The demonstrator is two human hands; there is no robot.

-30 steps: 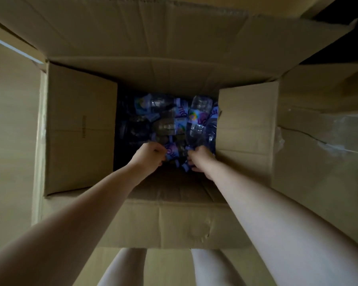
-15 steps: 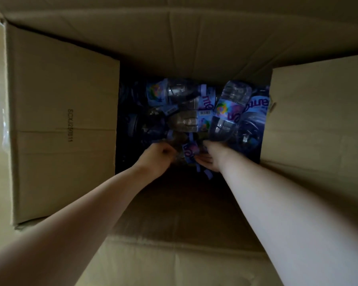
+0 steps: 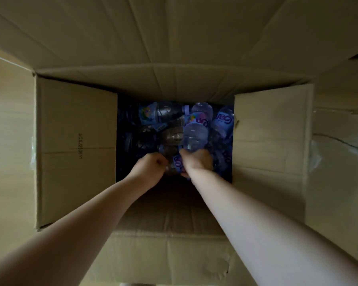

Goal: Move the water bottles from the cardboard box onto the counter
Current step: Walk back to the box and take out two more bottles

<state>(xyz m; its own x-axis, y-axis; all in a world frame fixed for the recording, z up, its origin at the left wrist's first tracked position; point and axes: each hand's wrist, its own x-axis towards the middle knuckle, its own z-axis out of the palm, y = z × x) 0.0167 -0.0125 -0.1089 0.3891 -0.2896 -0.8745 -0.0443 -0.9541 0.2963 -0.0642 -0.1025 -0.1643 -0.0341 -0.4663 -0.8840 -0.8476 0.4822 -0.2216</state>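
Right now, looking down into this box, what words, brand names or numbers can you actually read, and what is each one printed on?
"SCXJ250611": printed sideways on the left flap of the cardboard box; the last digits are faint.
"Gar": partial purple lettering, upside down, on the label of a water bottle at the right; the rest is hidden.
Purple lettering on the label between the left hand and right hand: too blurred to read.
Other bottle labels: too dark and small.
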